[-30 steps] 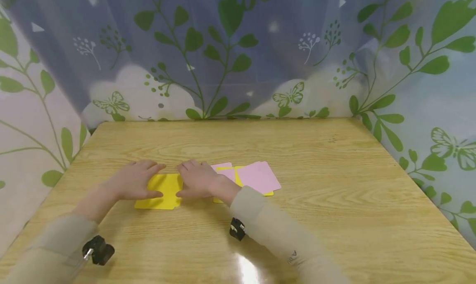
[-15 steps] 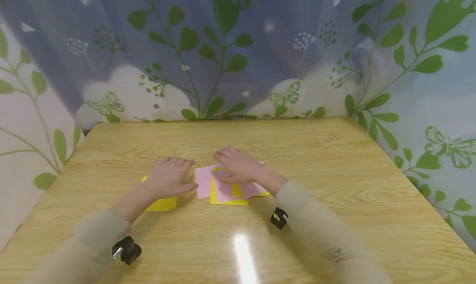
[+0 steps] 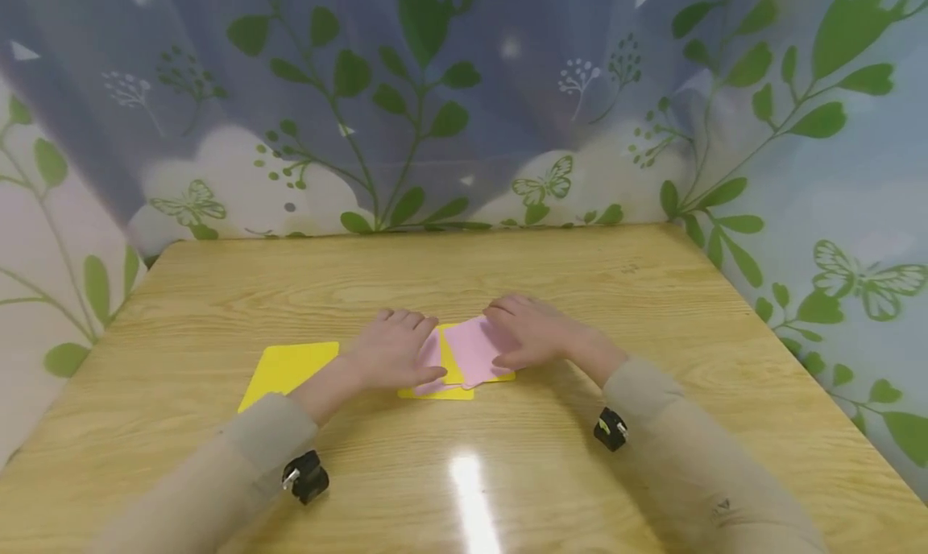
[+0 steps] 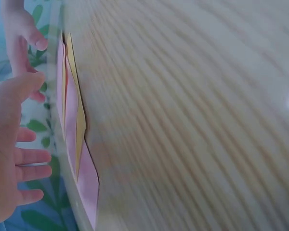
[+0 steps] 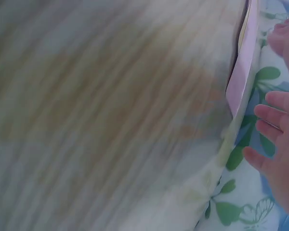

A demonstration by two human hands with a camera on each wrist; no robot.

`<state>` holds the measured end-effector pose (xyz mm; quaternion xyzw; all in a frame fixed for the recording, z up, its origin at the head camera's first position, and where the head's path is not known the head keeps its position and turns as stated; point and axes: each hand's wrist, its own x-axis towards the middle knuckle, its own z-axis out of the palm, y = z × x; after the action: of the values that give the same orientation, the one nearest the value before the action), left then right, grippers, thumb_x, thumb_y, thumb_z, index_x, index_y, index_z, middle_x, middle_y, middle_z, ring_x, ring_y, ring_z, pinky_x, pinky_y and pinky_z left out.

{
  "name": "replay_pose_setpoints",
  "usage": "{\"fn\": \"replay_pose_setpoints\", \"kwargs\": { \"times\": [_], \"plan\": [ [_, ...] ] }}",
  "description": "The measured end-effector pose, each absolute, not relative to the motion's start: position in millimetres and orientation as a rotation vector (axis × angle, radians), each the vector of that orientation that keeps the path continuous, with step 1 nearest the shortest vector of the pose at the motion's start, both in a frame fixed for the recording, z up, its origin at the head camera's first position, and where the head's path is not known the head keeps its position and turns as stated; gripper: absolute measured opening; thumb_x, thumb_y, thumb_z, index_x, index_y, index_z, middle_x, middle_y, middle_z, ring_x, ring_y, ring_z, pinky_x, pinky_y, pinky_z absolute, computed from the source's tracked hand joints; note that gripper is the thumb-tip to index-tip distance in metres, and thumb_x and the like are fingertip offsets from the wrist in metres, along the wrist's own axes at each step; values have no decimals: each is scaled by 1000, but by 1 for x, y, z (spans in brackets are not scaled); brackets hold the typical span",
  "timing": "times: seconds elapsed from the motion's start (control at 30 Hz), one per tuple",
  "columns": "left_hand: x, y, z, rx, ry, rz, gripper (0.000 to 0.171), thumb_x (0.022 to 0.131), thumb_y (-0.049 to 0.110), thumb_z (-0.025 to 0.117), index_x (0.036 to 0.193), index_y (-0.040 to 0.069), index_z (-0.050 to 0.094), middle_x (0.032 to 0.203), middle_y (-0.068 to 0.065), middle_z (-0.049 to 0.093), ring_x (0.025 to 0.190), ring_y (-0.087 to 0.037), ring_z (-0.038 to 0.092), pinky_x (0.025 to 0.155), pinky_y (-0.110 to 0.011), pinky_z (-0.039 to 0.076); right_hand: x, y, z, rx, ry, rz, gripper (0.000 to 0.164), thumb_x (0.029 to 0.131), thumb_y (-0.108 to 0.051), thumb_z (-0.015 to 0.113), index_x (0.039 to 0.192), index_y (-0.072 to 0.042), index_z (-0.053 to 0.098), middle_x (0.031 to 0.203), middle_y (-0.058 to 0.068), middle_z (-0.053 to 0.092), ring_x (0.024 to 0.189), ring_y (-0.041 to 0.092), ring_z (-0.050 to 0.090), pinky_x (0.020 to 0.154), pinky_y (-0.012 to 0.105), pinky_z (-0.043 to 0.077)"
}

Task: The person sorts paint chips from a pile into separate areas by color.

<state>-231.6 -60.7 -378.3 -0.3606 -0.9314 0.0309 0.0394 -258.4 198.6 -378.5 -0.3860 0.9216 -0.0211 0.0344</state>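
A spread of overlapping pink and yellow paper cards lies on the table, with a pink card (image 3: 473, 351) on top and a yellow card (image 3: 435, 393) at its lower edge. My left hand (image 3: 391, 351) is over the left end of this spread, fingers extended and thumb apart. Over its right end is my right hand (image 3: 536, 334), likewise with fingers spread. In the left wrist view the cards (image 4: 73, 120) lie flat beside the raised left hand (image 4: 7, 154), which grips nothing. The right wrist view has the right hand (image 5: 282, 139) apart from a pink card (image 5: 241, 79).
Left of the spread lies a yellow card pile (image 3: 290, 369), partly covered by my left forearm. The wooden table (image 3: 580, 473) ends at a leaf-patterned curtain (image 3: 464, 135) at the back and sides. A black camera mount sits on each wrist.
Both hands have moved right, from around the yellow pile to above the pink and yellow spread. More of the yellow pile is uncovered than half a second ago. The cards appear unmoved.
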Motion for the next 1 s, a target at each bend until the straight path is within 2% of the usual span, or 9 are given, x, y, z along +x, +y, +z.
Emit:
{"fn": "replay_pose_setpoints", "kwargs": {
  "times": [0.23, 0.57, 0.87, 1.0],
  "plan": [
    [-234, -35, -386, -1134, -2946, 75, 86, 78, 70, 48, 136, 7, 43, 129, -11, 50, 121, -29, 43, 100, -48, 30, -258, 210, -379, -1130, 2800, -30, 90, 74, -57, 63, 140, -3, 35, 141, 16, 36, 131, 33, 30, 103, 52, 27],
    [-236, -12, -394, -1091, -2996, 145, 99, 74, 80, 39, 141, 8, 37, 131, -14, 47, 123, -31, 39, 99, -48, 30, -260, 213, -379, -1139, 2760, 13, 92, 74, -61, 62, 140, -2, 35, 141, 17, 35, 130, 34, 30, 99, 57, 30],
    [-240, -7, -400, -1065, -3013, 147, 98, 74, 79, 41, 140, 8, 36, 128, -14, 49, 119, -30, 42, 100, -48, 29, -261, 212, -387, -1071, 2741, -2, 92, 74, -62, 61, 141, -5, 34, 144, 16, 33, 132, 33, 28, 99, 59, 29],
    [-242, -7, -400, -1078, -2991, 158, 95, 75, 78, 41, 141, 9, 37, 128, -12, 50, 119, -29, 43, 100, -47, 29, -263, 212, -388, -1094, 2750, -12, 92, 73, -62, 63, 140, -6, 35, 142, 15, 35, 131, 32, 29, 100, 56, 30]
  ]
}}
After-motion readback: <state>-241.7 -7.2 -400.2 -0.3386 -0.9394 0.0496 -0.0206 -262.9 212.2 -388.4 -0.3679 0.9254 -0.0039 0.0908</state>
